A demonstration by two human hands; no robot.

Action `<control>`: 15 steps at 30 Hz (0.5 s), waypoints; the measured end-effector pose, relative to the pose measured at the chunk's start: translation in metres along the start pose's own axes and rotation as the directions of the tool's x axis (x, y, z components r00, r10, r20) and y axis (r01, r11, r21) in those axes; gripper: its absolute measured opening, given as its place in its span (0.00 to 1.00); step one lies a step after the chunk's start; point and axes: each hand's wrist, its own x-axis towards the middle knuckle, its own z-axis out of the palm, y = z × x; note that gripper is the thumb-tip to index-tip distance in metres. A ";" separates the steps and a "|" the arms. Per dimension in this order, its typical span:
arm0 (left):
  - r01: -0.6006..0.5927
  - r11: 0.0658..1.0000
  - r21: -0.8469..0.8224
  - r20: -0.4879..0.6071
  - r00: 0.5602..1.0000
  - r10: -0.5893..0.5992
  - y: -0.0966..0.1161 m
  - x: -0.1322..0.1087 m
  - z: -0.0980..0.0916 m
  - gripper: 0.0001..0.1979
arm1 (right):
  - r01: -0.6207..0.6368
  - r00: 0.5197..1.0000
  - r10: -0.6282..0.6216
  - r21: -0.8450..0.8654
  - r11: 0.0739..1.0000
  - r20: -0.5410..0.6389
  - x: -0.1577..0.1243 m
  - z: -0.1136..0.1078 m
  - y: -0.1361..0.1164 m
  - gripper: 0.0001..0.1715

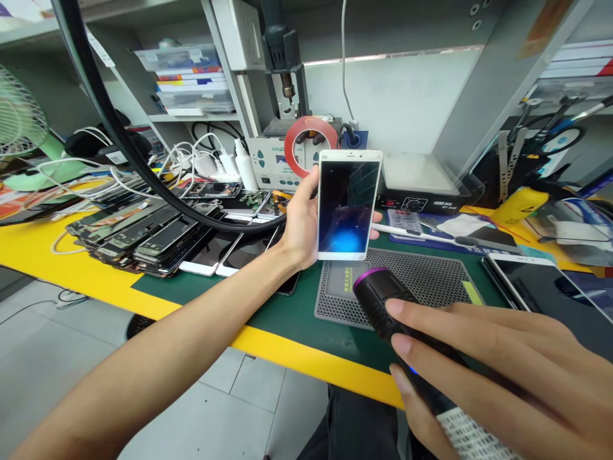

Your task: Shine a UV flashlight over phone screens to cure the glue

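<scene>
Upright above the bench, a white-framed smartphone (348,207) faces me, its dark screen showing a bright blue glow near the bottom. My left hand (302,223) is wrapped round it from behind, with fingertips showing at its right edge. In the lower right, my right hand (483,358) grips a black flashlight (383,297) with a purple ring at its head. The flashlight is tilted towards the phone and apart from it. Below both lies a grey perforated mat (426,275) on the green work surface (165,291).
Stacked phone parts (158,233) and cables lie at left. A thick black hose (119,147) arcs across the upper left. Behind the phone are a red tape roll (290,144) and a heating plate (414,172). More phones (550,294) lie at right; a green fan (23,121) stands far left.
</scene>
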 end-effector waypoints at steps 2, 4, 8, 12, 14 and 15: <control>0.005 1.000 0.002 0.011 1.000 -0.005 0.000 0.000 -0.001 0.40 | 0.018 1.000 -0.018 0.002 1.000 -0.005 -0.001 0.001 0.002 0.09; 0.007 1.000 -0.015 0.000 1.000 -0.007 0.000 0.000 0.000 0.39 | 0.021 1.000 -0.021 0.000 1.000 -0.006 -0.002 0.002 0.002 0.09; 0.019 0.999 -0.047 -0.019 1.000 -0.019 0.001 0.000 0.001 0.38 | 0.004 1.000 -0.004 0.013 1.000 -0.020 -0.003 0.002 0.001 0.10; 0.031 0.999 -0.044 0.032 0.999 -0.030 0.002 0.000 -0.001 0.38 | 0.035 0.999 -0.035 0.029 0.999 -0.011 -0.007 0.001 0.000 0.11; 0.042 0.998 -0.038 0.051 0.998 -0.040 0.003 0.000 -0.003 0.39 | 0.038 0.999 -0.038 0.045 0.998 0.001 -0.009 0.001 -0.001 0.13; 0.049 0.998 -0.035 0.056 0.997 -0.047 0.003 0.000 -0.003 0.40 | 0.034 0.999 -0.035 0.050 0.998 0.003 -0.010 0.002 -0.001 0.14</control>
